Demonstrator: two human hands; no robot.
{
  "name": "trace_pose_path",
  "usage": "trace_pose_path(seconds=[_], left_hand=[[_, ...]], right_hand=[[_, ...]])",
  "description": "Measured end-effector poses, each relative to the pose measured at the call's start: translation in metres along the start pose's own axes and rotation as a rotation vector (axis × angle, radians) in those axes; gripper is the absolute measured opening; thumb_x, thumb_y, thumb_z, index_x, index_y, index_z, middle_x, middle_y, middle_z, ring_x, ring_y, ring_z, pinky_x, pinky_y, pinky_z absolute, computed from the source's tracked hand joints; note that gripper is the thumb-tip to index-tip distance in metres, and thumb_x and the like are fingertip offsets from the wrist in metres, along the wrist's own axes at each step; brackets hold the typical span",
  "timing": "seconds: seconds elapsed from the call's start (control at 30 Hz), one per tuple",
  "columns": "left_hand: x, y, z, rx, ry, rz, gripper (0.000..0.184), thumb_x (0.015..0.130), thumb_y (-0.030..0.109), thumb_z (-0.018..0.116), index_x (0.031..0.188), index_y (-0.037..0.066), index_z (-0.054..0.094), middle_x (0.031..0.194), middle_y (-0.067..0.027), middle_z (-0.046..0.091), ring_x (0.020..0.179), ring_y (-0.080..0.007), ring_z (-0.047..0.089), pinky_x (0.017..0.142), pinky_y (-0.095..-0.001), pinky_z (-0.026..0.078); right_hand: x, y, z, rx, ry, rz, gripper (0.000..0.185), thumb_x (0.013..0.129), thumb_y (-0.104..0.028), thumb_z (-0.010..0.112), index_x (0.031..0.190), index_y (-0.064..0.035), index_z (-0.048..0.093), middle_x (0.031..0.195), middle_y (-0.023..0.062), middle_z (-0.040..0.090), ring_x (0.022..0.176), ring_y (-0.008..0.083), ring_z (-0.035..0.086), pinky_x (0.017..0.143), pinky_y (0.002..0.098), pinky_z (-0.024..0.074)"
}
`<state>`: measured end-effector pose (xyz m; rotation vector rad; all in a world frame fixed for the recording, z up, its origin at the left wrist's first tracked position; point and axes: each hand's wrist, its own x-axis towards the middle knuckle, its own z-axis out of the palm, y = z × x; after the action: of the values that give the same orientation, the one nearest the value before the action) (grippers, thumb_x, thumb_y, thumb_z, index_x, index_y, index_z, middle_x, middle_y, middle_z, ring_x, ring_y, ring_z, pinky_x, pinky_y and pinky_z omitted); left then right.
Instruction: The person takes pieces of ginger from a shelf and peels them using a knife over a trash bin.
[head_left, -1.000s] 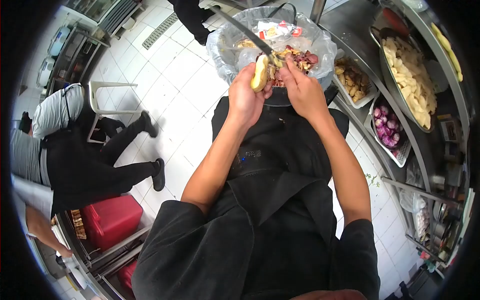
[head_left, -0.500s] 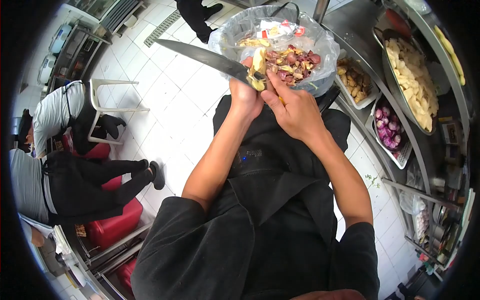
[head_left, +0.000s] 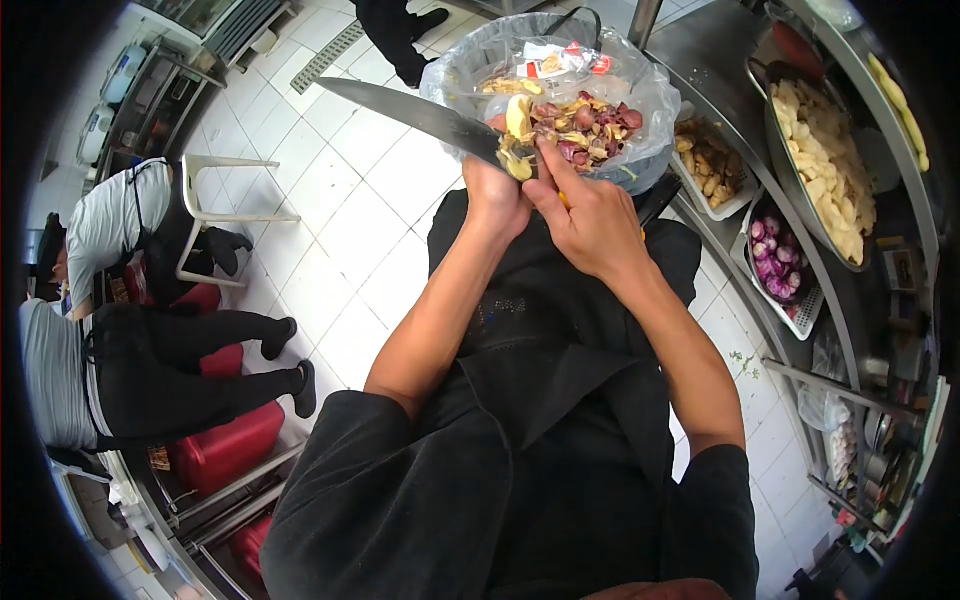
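A large knife (head_left: 420,115) points to the left, its wide blade held over the near rim of a lined waste bin (head_left: 445,85). My right hand (head_left: 590,215) is closed on its handle, of which only a yellow bit shows, with the index finger stretched forward. My left hand (head_left: 495,195) is partly hidden behind the blade and closed around a pale yellow piece of ginger (head_left: 519,115), its cut flesh showing above the blade. Bits of peel cling beside the blade. In the bin lie reddish skins and peelings (head_left: 590,125) and a white-and-red wrapper (head_left: 560,62).
On the steel shelving at right are a basin of peeled pale pieces (head_left: 825,170), a basket of unpeeled ginger (head_left: 710,165) and a basket of purple bulbs (head_left: 775,260). At left, two people (head_left: 170,370) bend beside a white plastic stool (head_left: 190,190) and red containers (head_left: 235,450).
The knife blade and both hands have shifted very slightly right, and the ginger has turned a little against the blade. At left, a person's feet have moved apart.
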<state>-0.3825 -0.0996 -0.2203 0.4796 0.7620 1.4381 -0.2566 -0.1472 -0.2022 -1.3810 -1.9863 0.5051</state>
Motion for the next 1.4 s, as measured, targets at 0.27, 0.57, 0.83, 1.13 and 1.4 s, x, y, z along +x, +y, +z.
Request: trace_pose_path(seconds=[0.27, 0.57, 0.83, 1.13, 1.4], left_hand=[[-0.003, -0.008, 0.000, 0.024, -0.057, -0.075, 0.037, 0.100, 0.021, 0.034, 0.122, -0.004, 0.050, 0.118, -0.0159, 0.060, 0.106, -0.0258, 0.061, 0.090, -0.0406, 0.051], [-0.003, -0.003, 0.007, 0.038, -0.025, -0.021, 0.037, 0.096, 0.013, 0.033, 0.123, -0.005, 0.050, 0.120, -0.0166, 0.058, 0.106, -0.0260, 0.060, 0.090, -0.0398, 0.051], [-0.003, -0.006, -0.001, 0.103, -0.046, -0.022, 0.034, 0.099, 0.020, 0.034, 0.119, -0.001, 0.053, 0.113, -0.0122, 0.062, 0.098, -0.0218, 0.062, 0.081, -0.0345, 0.052], [-0.006, -0.004, -0.006, 0.155, -0.068, -0.052, 0.030, 0.100, 0.022, 0.035, 0.111, 0.001, 0.053, 0.103, -0.0119, 0.061, 0.085, -0.0207, 0.059, 0.070, -0.0359, 0.048], [0.000, -0.003, 0.001, 0.131, -0.038, 0.006, 0.035, 0.100, 0.020, 0.033, 0.119, -0.001, 0.053, 0.110, -0.0128, 0.063, 0.094, -0.0224, 0.063, 0.075, -0.0368, 0.051]], right_hand=[[0.012, 0.015, 0.004, 0.023, 0.113, 0.004, 0.055, 0.095, -0.043, 0.052, 0.131, -0.0008, 0.055, 0.077, 0.0241, 0.067, 0.072, 0.0424, 0.066, 0.064, 0.0502, 0.0519], [0.009, 0.008, -0.001, 0.033, 0.065, -0.009, 0.054, 0.095, -0.043, 0.053, 0.128, -0.0001, 0.056, 0.079, 0.0223, 0.068, 0.074, 0.0415, 0.067, 0.067, 0.0486, 0.0530], [0.013, 0.014, 0.004, 0.006, 0.125, -0.013, 0.053, 0.095, -0.044, 0.053, 0.128, -0.0019, 0.057, 0.078, 0.0222, 0.068, 0.074, 0.0426, 0.067, 0.066, 0.0492, 0.0529], [0.021, 0.023, 0.002, -0.009, 0.144, 0.024, 0.053, 0.096, -0.043, 0.052, 0.130, -0.0029, 0.056, 0.079, 0.0227, 0.068, 0.079, 0.0431, 0.067, 0.071, 0.0501, 0.0520], [0.013, 0.007, -0.002, 0.044, 0.040, 0.050, 0.055, 0.096, -0.043, 0.052, 0.129, 0.0004, 0.056, 0.088, 0.0245, 0.069, 0.081, 0.0416, 0.067, 0.071, 0.0494, 0.0525]])
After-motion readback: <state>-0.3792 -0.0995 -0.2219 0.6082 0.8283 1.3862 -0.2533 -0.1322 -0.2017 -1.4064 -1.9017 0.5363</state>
